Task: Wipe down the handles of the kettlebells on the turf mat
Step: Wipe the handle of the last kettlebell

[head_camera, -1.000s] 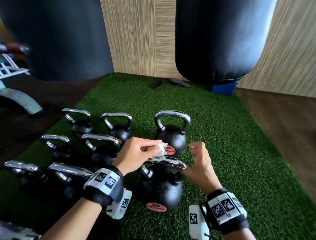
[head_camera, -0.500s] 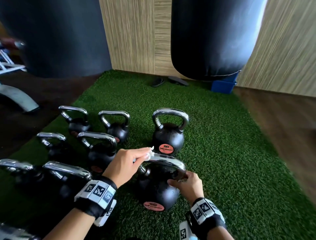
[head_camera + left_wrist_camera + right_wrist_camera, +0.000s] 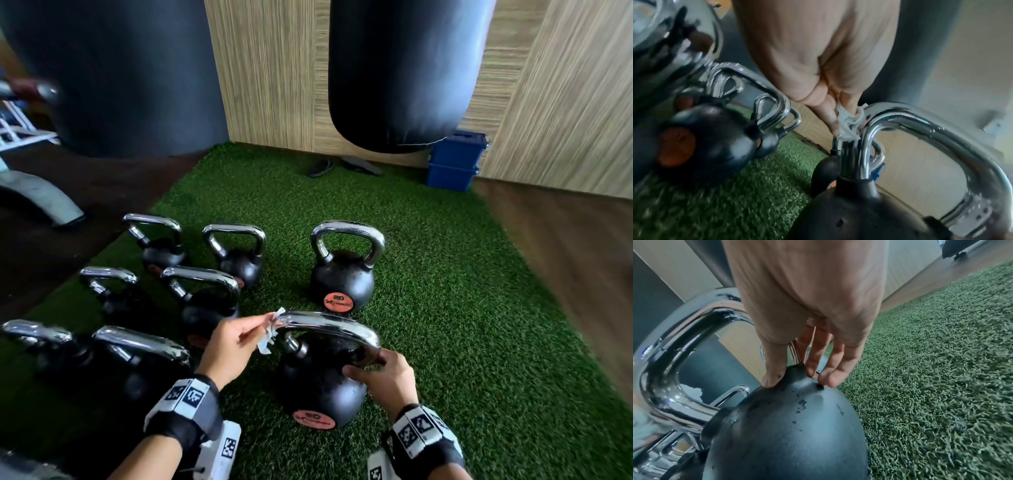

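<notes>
The nearest black kettlebell stands on the green turf mat, its chrome handle arching between my hands. My left hand pinches a small white wipe against the handle's left bend. The left wrist view shows the wipe bunched between thumb and fingers at the bend of the handle. My right hand grips the handle's right leg where it meets the ball. In the right wrist view, thumb and fingers pinch that neck on the kettlebell.
Another kettlebell stands just behind, and several more crowd the mat's left half. A hanging punch bag and blue boxes are at the back. Sandals lie by the wall; a wooden floor lies right.
My right hand dropped from beside the handle and took hold of its right leg. My left hand slid the wipe along the handle to its left bend.
</notes>
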The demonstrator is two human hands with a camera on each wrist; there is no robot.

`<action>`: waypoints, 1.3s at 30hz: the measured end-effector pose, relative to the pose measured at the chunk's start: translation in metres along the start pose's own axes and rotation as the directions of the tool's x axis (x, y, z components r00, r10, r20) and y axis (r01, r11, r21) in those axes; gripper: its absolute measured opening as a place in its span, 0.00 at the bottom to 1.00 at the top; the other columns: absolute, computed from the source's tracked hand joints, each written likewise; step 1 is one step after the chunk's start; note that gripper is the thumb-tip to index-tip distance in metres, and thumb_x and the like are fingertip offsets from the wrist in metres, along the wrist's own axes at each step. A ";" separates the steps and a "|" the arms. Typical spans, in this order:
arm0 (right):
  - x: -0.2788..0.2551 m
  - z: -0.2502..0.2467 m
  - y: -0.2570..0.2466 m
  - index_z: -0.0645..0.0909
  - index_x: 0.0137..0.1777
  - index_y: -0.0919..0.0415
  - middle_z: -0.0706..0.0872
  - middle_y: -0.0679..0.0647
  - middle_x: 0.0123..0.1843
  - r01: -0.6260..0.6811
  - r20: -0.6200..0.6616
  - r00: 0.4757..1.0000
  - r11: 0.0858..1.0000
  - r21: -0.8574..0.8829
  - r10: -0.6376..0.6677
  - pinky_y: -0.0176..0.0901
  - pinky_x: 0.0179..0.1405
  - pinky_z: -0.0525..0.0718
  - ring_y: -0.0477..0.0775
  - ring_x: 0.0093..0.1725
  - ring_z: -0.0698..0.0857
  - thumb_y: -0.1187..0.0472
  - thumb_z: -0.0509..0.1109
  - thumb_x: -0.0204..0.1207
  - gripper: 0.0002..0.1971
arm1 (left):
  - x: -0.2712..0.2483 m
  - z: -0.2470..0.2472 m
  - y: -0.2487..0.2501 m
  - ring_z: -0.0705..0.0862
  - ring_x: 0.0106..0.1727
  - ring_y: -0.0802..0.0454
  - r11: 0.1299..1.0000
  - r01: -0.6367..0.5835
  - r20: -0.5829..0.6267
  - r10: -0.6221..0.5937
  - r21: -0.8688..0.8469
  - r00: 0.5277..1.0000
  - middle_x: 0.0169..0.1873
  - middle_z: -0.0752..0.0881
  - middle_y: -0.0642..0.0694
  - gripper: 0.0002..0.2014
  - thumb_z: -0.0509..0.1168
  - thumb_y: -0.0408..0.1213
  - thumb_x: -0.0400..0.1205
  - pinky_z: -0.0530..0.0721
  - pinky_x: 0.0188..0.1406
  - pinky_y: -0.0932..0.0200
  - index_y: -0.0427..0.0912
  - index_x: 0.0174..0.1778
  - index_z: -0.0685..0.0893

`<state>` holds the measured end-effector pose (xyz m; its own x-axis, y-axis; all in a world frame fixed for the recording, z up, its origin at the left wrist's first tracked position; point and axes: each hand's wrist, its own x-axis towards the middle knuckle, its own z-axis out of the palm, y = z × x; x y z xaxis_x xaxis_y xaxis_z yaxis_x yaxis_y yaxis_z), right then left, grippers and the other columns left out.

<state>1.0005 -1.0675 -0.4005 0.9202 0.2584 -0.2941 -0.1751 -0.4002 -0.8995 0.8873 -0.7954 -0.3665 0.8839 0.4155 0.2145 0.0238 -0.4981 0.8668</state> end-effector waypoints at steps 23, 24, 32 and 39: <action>-0.022 -0.032 -0.029 0.84 0.57 0.75 0.85 0.59 0.51 0.188 0.161 0.977 0.932 -0.311 -0.143 0.22 0.27 0.75 0.38 0.33 0.83 0.78 0.80 0.63 0.20 | 0.012 0.032 -0.007 0.82 0.29 0.69 0.982 0.141 0.064 -0.150 0.123 0.987 0.25 0.89 0.58 0.05 0.82 0.46 0.74 0.80 0.34 0.64 0.52 0.38 0.95; -0.025 -0.036 -0.031 0.88 0.52 0.69 0.89 0.56 0.48 0.266 0.197 0.960 0.866 -0.424 -0.198 0.25 0.31 0.78 0.41 0.37 0.85 0.73 0.81 0.63 0.16 | 0.018 0.035 -0.004 0.85 0.31 0.64 0.978 0.150 0.071 -0.162 0.145 0.984 0.26 0.90 0.55 0.06 0.82 0.46 0.74 0.84 0.38 0.58 0.50 0.40 0.95; -0.052 -0.007 -0.035 0.88 0.54 0.62 0.90 0.52 0.54 0.612 0.410 0.790 0.568 -0.550 -0.455 0.27 0.56 0.82 0.48 0.55 0.87 0.75 0.68 0.69 0.16 | 0.059 0.058 0.036 0.87 0.34 0.47 0.930 0.052 0.190 -0.128 0.364 0.973 0.28 0.88 0.44 0.20 0.71 0.52 0.73 0.76 0.34 0.54 0.39 0.27 0.77; -0.037 0.004 -0.051 0.90 0.53 0.49 0.91 0.43 0.54 0.477 0.306 0.879 0.645 -0.597 -0.366 0.24 0.40 0.80 0.34 0.43 0.84 0.59 0.71 0.78 0.09 | 0.055 0.066 0.048 0.89 0.39 0.44 0.957 0.064 0.207 -0.125 0.282 0.970 0.38 0.93 0.39 0.20 0.60 0.51 0.75 0.82 0.37 0.53 0.39 0.38 0.90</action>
<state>0.9741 -1.0536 -0.3450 0.7655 0.6428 -0.0278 0.5351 -0.6600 -0.5273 0.9674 -0.8464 -0.3429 0.9512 0.3084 0.0065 0.2106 -0.6647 0.7168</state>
